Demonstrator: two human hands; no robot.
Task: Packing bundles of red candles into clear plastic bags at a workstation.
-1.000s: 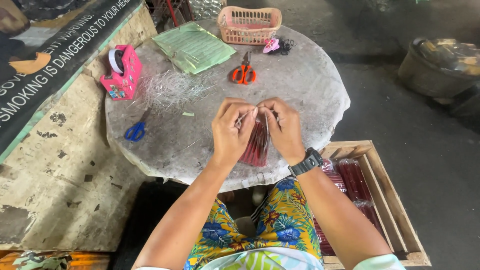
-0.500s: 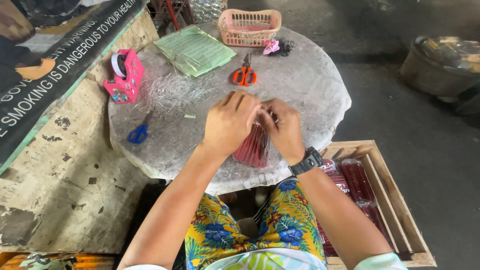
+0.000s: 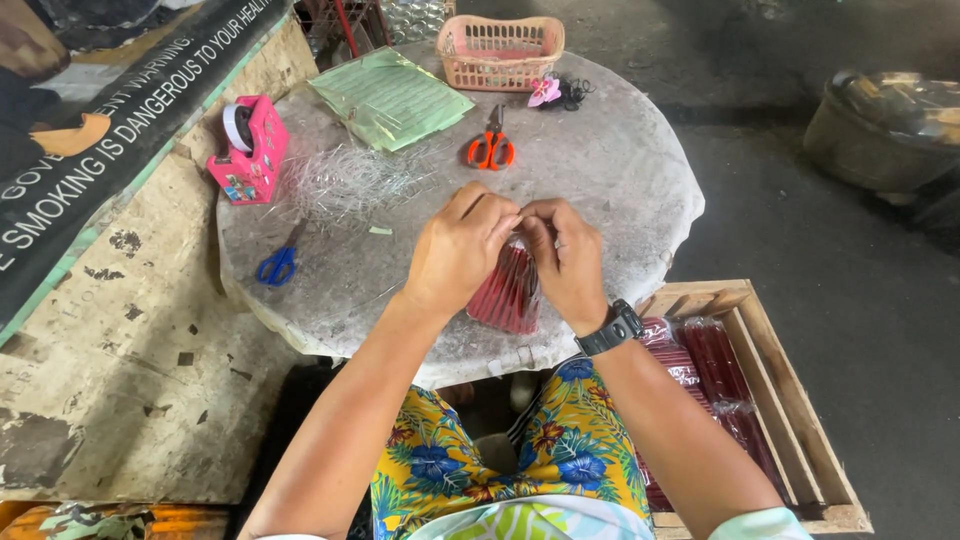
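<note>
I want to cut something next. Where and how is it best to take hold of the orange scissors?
Probably by the orange handle loops of the orange scissors, coming from the person's near side. They lie flat on the round table with loops toward the person, blades pointing away toward the basket.

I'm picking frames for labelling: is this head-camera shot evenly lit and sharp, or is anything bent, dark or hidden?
Head view: soft daylight, no glare; both hands and the red packet look sharp; the round table and wooden crate bow from the wide lens; the far floor goes dark; the fingers hide the packet's top.
</note>
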